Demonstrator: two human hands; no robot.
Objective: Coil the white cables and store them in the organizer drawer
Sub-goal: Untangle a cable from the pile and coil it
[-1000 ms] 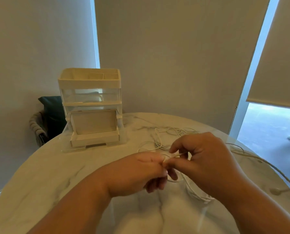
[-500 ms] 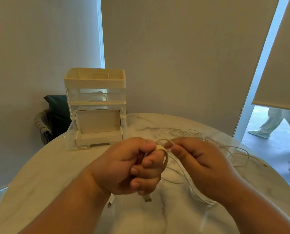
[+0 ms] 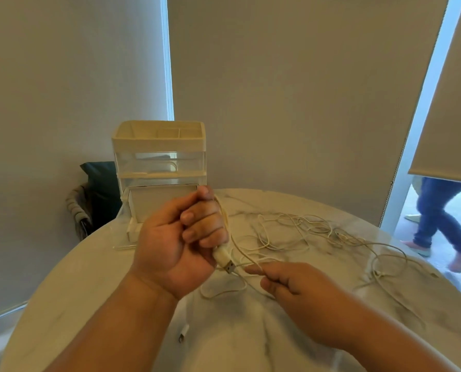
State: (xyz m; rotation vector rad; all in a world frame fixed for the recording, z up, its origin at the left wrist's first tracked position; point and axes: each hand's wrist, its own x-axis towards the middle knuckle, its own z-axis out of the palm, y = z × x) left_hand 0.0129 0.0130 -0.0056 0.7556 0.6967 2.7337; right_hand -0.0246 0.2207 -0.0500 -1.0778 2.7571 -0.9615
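Clenching my left hand (image 3: pixel 178 237) around the white cable (image 3: pixel 226 220), USB plug (image 3: pixel 224 260) jutting below | right hand (image 3: pixel 302 294) pinching a strand (image 3: pixel 247 256) beside it | organizer drawer (image 3: pixel 143 202) open.

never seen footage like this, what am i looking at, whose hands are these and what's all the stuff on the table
No machine here: these are a person's two bare hands, filmed by one camera worn on their head, looking forward and down. That is the only view. The left hand grips a white cable that runs over its fingers, its USB plug sticking out below. The right hand pinches what seems to be the same cable further along. On the marble table lie more loose cables in a tangle, and an organizer with its bottom drawer pulled open.
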